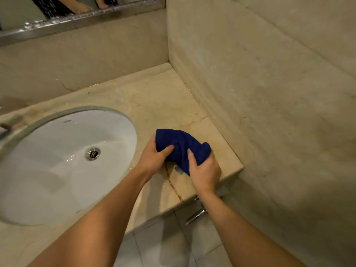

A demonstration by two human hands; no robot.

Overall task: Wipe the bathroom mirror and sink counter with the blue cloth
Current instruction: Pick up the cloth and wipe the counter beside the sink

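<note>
Currently, status by item:
blue cloth (183, 147): bunched up, held by both hands over the counter's right part, right of the sink; its lower tip hangs close to the counter, contact unclear.
left hand (154, 158): grips the cloth's left end; thumb pressed into the fabric on top, fingers wrapped underneath and mostly hidden.
right hand (205, 170): clamped on the cloth's right end near the counter's front edge; thumb on top of the fabric, fingers curled round the far side.
counter (154, 99): beige marble, wet patches and droplets near the sink rim and front edge; brown vein running from under the cloth to the front edge.
sink (63, 162): white oval undermount bowl, left of the hands; metal drain (92, 153) in the middle, streaks of water around it.
mirror (57, 8): top left, only the lower strip and metal frame in view; droplets on frame, reflection shows the person's arms.
wall (269, 83): beige marble, meets the counter on its right side and behind.
floor (173, 245): pale tiles below the counter edge.
metal fitting (196, 215): chrome, under the counter front, between the forearms; type cannot be told.
</note>
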